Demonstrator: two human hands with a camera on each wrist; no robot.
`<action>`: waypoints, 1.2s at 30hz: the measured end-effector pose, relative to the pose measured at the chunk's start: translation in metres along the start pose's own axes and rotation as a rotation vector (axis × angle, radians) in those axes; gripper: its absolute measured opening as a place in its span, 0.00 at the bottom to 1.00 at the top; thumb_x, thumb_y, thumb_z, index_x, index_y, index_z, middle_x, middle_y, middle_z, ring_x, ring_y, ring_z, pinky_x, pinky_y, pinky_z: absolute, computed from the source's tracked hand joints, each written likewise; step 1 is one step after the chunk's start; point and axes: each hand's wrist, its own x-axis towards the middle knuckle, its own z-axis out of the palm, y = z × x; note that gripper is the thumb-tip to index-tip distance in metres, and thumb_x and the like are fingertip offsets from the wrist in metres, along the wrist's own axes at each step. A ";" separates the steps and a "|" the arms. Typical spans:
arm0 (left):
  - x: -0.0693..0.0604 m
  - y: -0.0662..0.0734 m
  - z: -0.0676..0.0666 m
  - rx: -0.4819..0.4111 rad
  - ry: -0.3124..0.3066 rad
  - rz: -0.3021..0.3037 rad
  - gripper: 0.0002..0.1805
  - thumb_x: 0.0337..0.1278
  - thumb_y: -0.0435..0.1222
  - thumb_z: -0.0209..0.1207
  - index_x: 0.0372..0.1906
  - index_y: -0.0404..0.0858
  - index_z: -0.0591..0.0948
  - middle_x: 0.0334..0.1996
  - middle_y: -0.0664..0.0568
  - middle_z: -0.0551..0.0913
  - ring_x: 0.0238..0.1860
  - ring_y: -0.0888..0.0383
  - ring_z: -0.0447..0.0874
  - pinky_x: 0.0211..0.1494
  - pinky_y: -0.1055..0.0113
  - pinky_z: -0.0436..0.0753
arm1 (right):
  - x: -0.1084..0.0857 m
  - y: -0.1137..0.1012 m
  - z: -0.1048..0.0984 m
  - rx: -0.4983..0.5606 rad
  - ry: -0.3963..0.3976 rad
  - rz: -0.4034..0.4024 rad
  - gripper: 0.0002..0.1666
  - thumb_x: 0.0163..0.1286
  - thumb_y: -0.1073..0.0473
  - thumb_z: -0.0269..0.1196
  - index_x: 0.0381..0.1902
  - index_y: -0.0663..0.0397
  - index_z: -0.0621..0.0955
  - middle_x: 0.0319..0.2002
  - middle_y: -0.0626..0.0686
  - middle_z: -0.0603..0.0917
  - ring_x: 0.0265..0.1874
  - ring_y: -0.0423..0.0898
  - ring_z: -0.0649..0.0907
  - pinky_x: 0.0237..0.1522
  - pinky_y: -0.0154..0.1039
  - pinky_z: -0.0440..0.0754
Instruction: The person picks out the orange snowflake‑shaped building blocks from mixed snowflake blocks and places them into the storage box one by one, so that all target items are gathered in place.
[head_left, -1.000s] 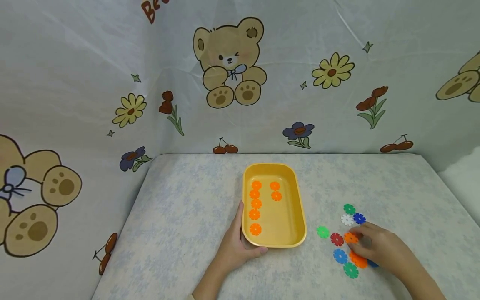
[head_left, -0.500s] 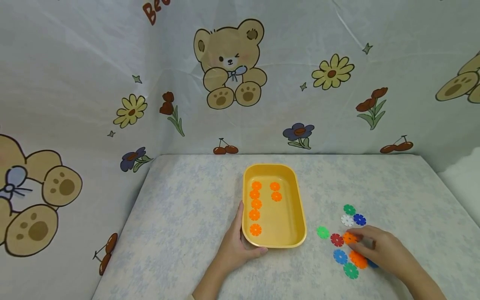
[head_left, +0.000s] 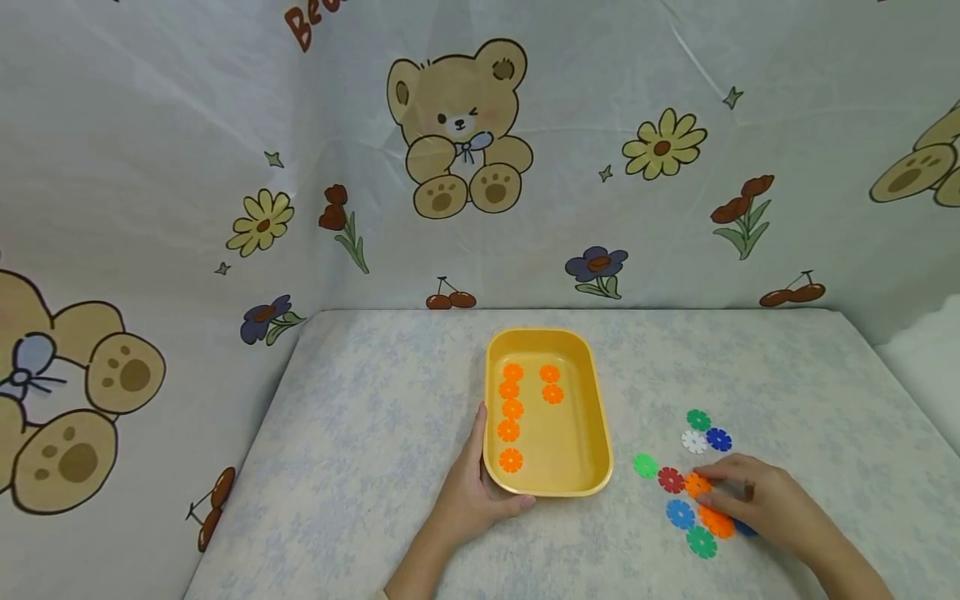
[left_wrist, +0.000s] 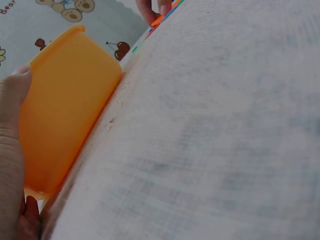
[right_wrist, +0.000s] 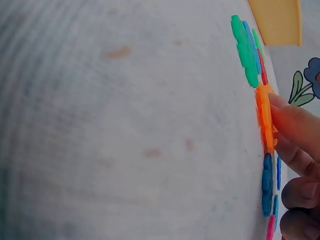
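My left hand [head_left: 467, 500] grips the near left corner of a yellow plastic tray [head_left: 573, 446], its thumb along the front wall and fingers on the left side. Inside the tray lie several orange notched discs [head_left: 513, 408], five down the left side and two further right. At the right, my right hand [head_left: 768, 500] pinches an orange notched disc [head_left: 697, 484] between thumb and forefinger, close to the table. A red disc [head_left: 671, 480] lies against its left side. More orange discs [head_left: 717, 523] lie just below the thumb, partly overlapping.
Around the right hand lie green [head_left: 698, 419], white [head_left: 693, 442], dark blue [head_left: 719, 439], light green [head_left: 646, 465], light blue [head_left: 681, 513] and green [head_left: 702, 542] discs. Another blue disc [head_left: 744, 527] is partly hidden by the hand. A bear-print cloth [head_left: 555, 225] hangs behind the table.
My right fingers have shifted slightly left and nearer with the orange disc; the red disc has moved a little left. The left hand and tray have stayed in place.
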 end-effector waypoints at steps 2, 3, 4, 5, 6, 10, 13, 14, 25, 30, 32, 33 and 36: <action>0.000 0.000 0.000 -0.005 0.000 -0.003 0.71 0.42 0.50 0.77 0.80 0.54 0.35 0.80 0.62 0.42 0.79 0.61 0.47 0.78 0.62 0.56 | 0.000 -0.001 0.001 0.008 0.015 -0.012 0.18 0.55 0.48 0.75 0.45 0.38 0.86 0.44 0.43 0.85 0.31 0.30 0.72 0.29 0.28 0.75; 0.000 0.000 0.000 -0.005 0.000 -0.005 0.71 0.42 0.50 0.77 0.80 0.54 0.35 0.80 0.62 0.42 0.79 0.61 0.47 0.78 0.62 0.56 | 0.000 -0.001 0.001 0.011 0.020 -0.016 0.18 0.55 0.50 0.75 0.44 0.37 0.86 0.43 0.43 0.85 0.31 0.30 0.72 0.29 0.27 0.75; 0.000 0.000 0.000 -0.002 0.001 -0.002 0.71 0.42 0.50 0.77 0.80 0.54 0.35 0.80 0.62 0.42 0.79 0.61 0.47 0.78 0.63 0.56 | 0.000 -0.001 0.002 0.016 0.025 -0.019 0.18 0.55 0.50 0.75 0.44 0.37 0.85 0.43 0.43 0.85 0.31 0.30 0.72 0.28 0.28 0.75; 0.000 0.000 0.000 0.001 0.003 -0.003 0.71 0.42 0.50 0.77 0.80 0.54 0.35 0.80 0.62 0.42 0.79 0.60 0.48 0.78 0.63 0.56 | 0.000 -0.001 0.002 0.026 0.024 -0.018 0.18 0.55 0.50 0.75 0.44 0.37 0.85 0.43 0.43 0.85 0.30 0.30 0.72 0.28 0.28 0.74; 0.000 -0.001 0.000 0.001 0.003 -0.002 0.71 0.42 0.50 0.77 0.80 0.54 0.35 0.80 0.62 0.42 0.79 0.60 0.48 0.78 0.63 0.56 | 0.000 -0.001 0.002 0.036 0.018 -0.013 0.17 0.55 0.50 0.75 0.44 0.37 0.84 0.43 0.43 0.85 0.29 0.31 0.72 0.27 0.28 0.73; 0.000 -0.001 -0.001 0.023 0.010 0.007 0.71 0.42 0.52 0.76 0.81 0.53 0.35 0.81 0.60 0.42 0.79 0.58 0.49 0.78 0.61 0.57 | 0.001 0.000 0.000 0.085 -0.032 0.023 0.17 0.58 0.48 0.73 0.45 0.40 0.83 0.40 0.44 0.85 0.26 0.33 0.72 0.25 0.29 0.72; 0.000 -0.001 -0.001 0.022 0.012 0.007 0.71 0.42 0.52 0.76 0.81 0.53 0.35 0.80 0.61 0.42 0.79 0.58 0.48 0.78 0.59 0.57 | 0.002 0.003 -0.003 0.123 -0.065 0.023 0.18 0.61 0.47 0.71 0.47 0.44 0.83 0.37 0.43 0.84 0.28 0.32 0.74 0.27 0.29 0.74; 0.000 -0.001 -0.001 0.020 0.011 0.008 0.71 0.42 0.51 0.76 0.81 0.53 0.35 0.80 0.61 0.42 0.79 0.57 0.49 0.78 0.59 0.57 | 0.003 0.003 -0.004 0.140 -0.072 0.020 0.19 0.61 0.47 0.71 0.49 0.45 0.83 0.38 0.43 0.84 0.30 0.31 0.75 0.28 0.29 0.75; 0.000 -0.001 -0.001 0.016 0.010 -0.001 0.71 0.42 0.52 0.77 0.80 0.54 0.35 0.80 0.61 0.42 0.79 0.59 0.48 0.78 0.58 0.57 | 0.019 -0.020 -0.013 0.306 -0.063 0.031 0.25 0.65 0.45 0.68 0.57 0.47 0.83 0.48 0.50 0.86 0.37 0.34 0.79 0.34 0.32 0.82; 0.001 0.000 0.000 -0.001 0.003 -0.003 0.71 0.42 0.51 0.77 0.80 0.54 0.35 0.80 0.62 0.41 0.79 0.59 0.47 0.78 0.58 0.56 | 0.037 -0.045 -0.014 0.358 0.013 -0.016 0.24 0.66 0.44 0.68 0.56 0.46 0.83 0.48 0.51 0.87 0.36 0.39 0.81 0.33 0.34 0.84; 0.001 0.000 0.000 -0.010 0.001 -0.004 0.71 0.42 0.50 0.77 0.80 0.54 0.35 0.80 0.62 0.41 0.80 0.59 0.47 0.78 0.58 0.56 | 0.046 -0.055 -0.014 0.368 0.027 -0.041 0.24 0.66 0.44 0.67 0.57 0.45 0.83 0.50 0.52 0.87 0.37 0.41 0.81 0.33 0.35 0.84; 0.001 0.001 0.000 -0.013 0.000 -0.005 0.71 0.43 0.50 0.77 0.80 0.55 0.35 0.80 0.62 0.41 0.80 0.59 0.47 0.78 0.59 0.56 | 0.051 -0.061 -0.014 0.377 0.029 -0.052 0.24 0.66 0.44 0.67 0.57 0.45 0.83 0.51 0.52 0.86 0.38 0.42 0.82 0.34 0.36 0.85; 0.000 0.001 0.000 -0.011 0.002 0.004 0.70 0.43 0.50 0.76 0.80 0.57 0.34 0.81 0.60 0.42 0.80 0.58 0.48 0.78 0.61 0.56 | 0.065 -0.077 -0.014 0.404 0.025 -0.079 0.24 0.66 0.44 0.67 0.56 0.45 0.83 0.49 0.52 0.87 0.38 0.46 0.82 0.33 0.36 0.85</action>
